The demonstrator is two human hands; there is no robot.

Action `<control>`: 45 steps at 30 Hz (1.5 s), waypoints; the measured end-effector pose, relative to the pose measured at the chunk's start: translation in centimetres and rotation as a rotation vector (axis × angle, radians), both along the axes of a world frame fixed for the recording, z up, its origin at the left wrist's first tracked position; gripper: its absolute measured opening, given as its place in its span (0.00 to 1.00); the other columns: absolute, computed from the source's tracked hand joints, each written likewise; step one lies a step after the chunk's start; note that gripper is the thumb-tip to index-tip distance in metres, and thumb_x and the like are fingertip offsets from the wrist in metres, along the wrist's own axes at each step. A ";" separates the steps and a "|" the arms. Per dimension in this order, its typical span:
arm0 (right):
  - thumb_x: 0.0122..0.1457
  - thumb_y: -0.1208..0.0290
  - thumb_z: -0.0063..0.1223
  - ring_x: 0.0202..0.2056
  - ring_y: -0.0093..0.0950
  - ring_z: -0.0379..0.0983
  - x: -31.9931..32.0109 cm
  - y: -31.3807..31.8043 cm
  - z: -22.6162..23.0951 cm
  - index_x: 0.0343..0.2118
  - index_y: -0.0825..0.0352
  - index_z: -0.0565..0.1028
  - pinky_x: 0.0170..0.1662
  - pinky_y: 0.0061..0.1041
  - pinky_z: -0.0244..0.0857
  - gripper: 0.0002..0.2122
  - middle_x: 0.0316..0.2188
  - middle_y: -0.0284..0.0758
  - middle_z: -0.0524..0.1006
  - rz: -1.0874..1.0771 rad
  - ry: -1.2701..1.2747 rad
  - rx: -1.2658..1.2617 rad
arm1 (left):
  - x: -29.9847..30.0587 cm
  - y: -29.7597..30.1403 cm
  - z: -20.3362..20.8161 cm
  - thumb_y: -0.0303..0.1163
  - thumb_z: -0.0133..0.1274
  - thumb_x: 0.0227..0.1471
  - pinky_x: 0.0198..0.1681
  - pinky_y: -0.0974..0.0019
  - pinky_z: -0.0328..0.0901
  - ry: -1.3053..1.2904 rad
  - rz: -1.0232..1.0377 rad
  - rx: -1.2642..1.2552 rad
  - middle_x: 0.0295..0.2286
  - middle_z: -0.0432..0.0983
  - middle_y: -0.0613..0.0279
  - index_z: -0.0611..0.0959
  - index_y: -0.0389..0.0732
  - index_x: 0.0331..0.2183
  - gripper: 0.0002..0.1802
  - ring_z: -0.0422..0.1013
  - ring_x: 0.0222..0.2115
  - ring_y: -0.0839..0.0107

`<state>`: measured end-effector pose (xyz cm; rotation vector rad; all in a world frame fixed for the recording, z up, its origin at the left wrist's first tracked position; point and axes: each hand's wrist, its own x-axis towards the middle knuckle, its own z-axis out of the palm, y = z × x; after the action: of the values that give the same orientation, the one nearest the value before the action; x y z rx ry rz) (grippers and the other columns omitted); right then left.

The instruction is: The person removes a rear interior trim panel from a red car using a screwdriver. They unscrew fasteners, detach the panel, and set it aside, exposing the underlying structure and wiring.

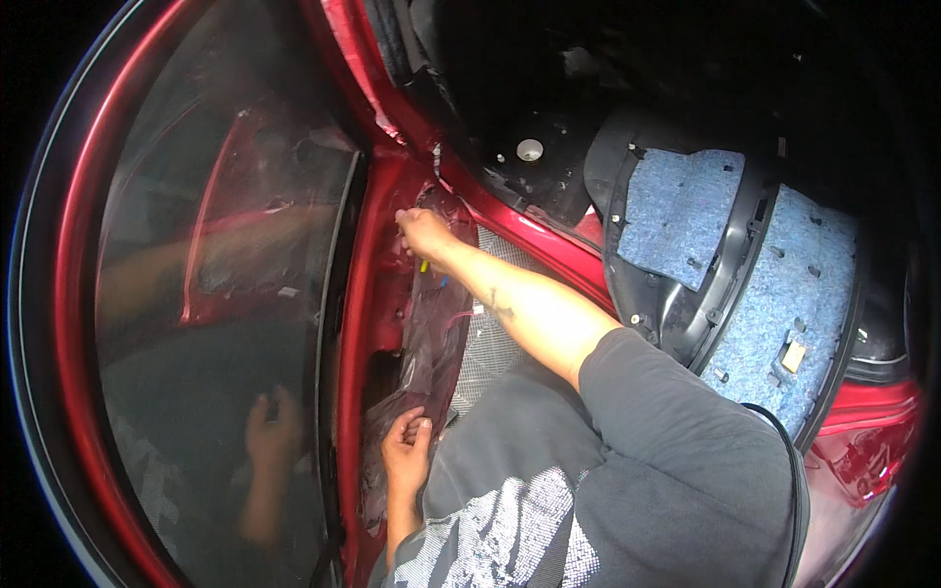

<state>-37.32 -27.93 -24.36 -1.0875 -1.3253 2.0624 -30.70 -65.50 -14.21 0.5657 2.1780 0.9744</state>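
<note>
A red car door (pixel 377 260) stands open along my left, its inner face bare of trim. A wrinkled sheet of see-through plastic film (pixel 431 333) hangs over that inner face. My right hand (pixel 423 232) reaches across to the door's upper far part, at the top of the film. Its fingers are pinched together; what lies between them, if anything, is too small to make out. Lower and nearer, my left hand (pixel 404 449) rests against the film, fingers loosely bent and thumb apart, with nothing visibly held. Small yellow (pixel 424 266) and blue bits show below my right hand.
Door glass (pixel 225 323) fills the left side and mirrors my arms. Removed black trim panels with blue felt backing (pixel 784 284) lie inside the car at right, beside a small white cup (pixel 529 150). The red sill (pixel 549 245) runs between door and cabin. Grey mesh ground (pixel 495 343) shows below.
</note>
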 end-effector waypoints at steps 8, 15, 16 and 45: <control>0.73 0.60 0.48 0.43 0.60 0.76 1.8 1.5 0.3 0.36 0.70 0.74 0.46 0.55 0.68 0.16 0.35 0.56 0.80 0.029 -0.129 0.707 | -1.0 5.5 0.5 0.25 0.64 0.59 0.48 0.69 0.73 -0.078 -0.159 -0.025 0.43 0.83 0.56 0.79 0.36 0.59 0.27 0.78 0.41 0.73; 0.68 0.65 0.52 0.45 0.52 0.79 3.8 4.4 0.7 0.38 0.67 0.77 0.46 0.50 0.73 0.09 0.38 0.47 0.82 0.215 -0.048 1.013 | -1.4 5.1 -0.7 0.24 0.65 0.58 0.50 0.67 0.72 -0.045 -0.184 -0.046 0.44 0.82 0.56 0.75 0.39 0.64 0.34 0.77 0.43 0.72; 0.67 0.66 0.53 0.45 0.51 0.79 4.1 4.9 0.7 0.39 0.66 0.77 0.46 0.48 0.74 0.09 0.38 0.46 0.82 0.232 -0.023 1.074 | -1.3 5.0 -0.9 0.24 0.65 0.58 0.50 0.67 0.72 -0.054 -0.183 -0.043 0.44 0.82 0.56 0.75 0.39 0.64 0.34 0.77 0.43 0.72; 0.62 0.66 0.64 0.35 0.44 0.84 5.0 5.9 2.1 0.33 0.70 0.84 0.41 0.41 0.77 0.10 0.31 0.44 0.86 0.187 -0.058 1.456 | -0.7 7.6 -0.6 0.27 0.64 0.60 0.49 0.65 0.72 -0.040 -0.187 -0.060 0.44 0.83 0.53 0.71 0.39 0.67 0.36 0.78 0.42 0.69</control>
<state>-32.36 -22.02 -22.27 -0.3118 -2.3107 0.6336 -31.41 -57.86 -14.76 0.7011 2.0694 0.8111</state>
